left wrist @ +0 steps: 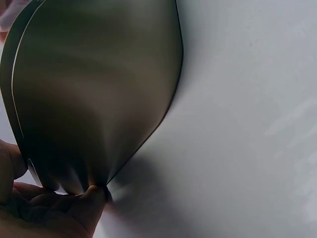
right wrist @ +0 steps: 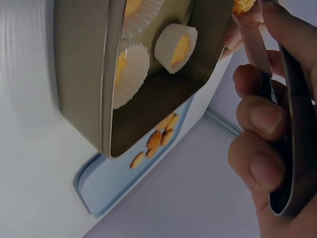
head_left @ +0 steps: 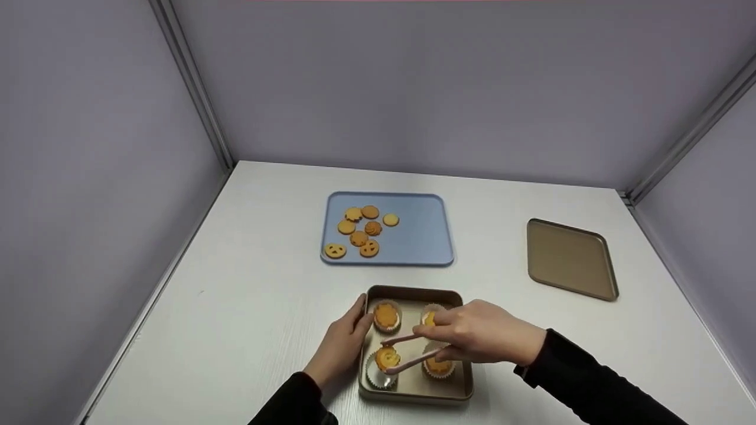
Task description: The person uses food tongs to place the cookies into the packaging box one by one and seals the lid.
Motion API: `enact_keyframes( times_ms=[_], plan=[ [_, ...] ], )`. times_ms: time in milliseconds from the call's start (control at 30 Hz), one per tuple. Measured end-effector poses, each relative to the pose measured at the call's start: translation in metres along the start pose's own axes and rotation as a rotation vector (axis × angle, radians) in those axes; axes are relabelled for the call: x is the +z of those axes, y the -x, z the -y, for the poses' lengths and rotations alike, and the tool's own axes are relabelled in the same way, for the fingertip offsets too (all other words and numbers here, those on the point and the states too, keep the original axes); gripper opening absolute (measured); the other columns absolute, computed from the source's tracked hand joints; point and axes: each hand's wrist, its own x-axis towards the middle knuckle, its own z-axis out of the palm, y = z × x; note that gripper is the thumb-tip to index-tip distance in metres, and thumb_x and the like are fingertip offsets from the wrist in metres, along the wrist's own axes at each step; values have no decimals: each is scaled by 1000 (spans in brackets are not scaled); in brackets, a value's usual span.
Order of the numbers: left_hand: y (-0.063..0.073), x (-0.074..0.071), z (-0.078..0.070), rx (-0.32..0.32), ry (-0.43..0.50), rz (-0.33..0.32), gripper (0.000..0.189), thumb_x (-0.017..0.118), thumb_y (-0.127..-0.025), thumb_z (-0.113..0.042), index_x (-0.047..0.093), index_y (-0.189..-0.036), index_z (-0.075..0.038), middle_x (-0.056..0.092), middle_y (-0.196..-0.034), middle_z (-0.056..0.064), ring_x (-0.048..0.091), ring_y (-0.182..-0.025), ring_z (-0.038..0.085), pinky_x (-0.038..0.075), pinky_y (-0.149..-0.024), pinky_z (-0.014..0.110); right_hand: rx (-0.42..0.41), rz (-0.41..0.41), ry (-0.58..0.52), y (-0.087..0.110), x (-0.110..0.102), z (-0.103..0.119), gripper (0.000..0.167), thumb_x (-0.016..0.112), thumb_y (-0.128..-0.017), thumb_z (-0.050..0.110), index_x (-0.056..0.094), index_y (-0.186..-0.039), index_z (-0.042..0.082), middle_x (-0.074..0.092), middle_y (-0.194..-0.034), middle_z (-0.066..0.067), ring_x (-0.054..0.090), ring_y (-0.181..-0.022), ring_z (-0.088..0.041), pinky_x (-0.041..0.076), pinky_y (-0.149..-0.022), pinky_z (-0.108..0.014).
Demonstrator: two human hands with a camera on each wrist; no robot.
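My left hand [head_left: 342, 342] grips the left side of a rectangular gold-brown tin [head_left: 413, 398], with its thumb at the rim. In the left wrist view its fingertips press on the tin's outer wall. My right hand [head_left: 481, 332] holds pink-tipped tongs [head_left: 413, 361] over the tin. Between the tong tips is a swirled golden cookie [head_left: 388, 358], above a paper cup [head_left: 378, 378] in the near left corner. Other paper cups with cookies stand in the tin, among them a far left cup [head_left: 387, 317] and a near right one [head_left: 439, 367], partly overlapped by the right hand.
A blue tray [head_left: 422, 230] lies beyond the tin, with several cookies [head_left: 359, 238] of different shapes on its left half. To the right, a flat gold-brown lid [head_left: 572, 260] lies on the white table [head_left: 248, 283]. Grey panels [head_left: 413, 88] enclose the back and sides.
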Motion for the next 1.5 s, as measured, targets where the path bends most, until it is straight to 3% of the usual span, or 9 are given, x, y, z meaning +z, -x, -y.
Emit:
enact_keyframes(
  times_ms=[400,667,967,1500],
  plan=[
    [0,1,2,-20,10,-6,62,46,-110,-35,30,-161,-4,38,-160,21,40,-145,42,32,-121,55,1,96,44,-10,20,7,43,85,-82,43,70,-118,25,54,-75,10,48,-52,-2,36,-41,-18],
    [0,0,2,-10,21,22,61,45,-111,-34,29,-161,-3,37,-160,23,38,-146,42,31,-121,57,38,191,69,-20,24,10,43,88,-77,37,71,-115,26,56,-73,9,41,-48,-4,29,-38,-21],
    [0,0,1,3,10,24,61,44,-111,-35,29,-161,-2,37,-160,23,39,-145,43,31,-121,57,36,179,66,-22,23,11,44,89,-73,35,71,-113,25,54,-70,9,36,-48,-4,24,-38,-21],
    [0,0,1,6,10,21,62,44,-111,-35,29,-160,-1,36,-160,24,38,-145,44,30,-121,57,76,251,9,-21,14,7,46,85,-82,40,71,-123,26,61,-80,8,46,-56,-4,36,-41,-21]
  ],
)
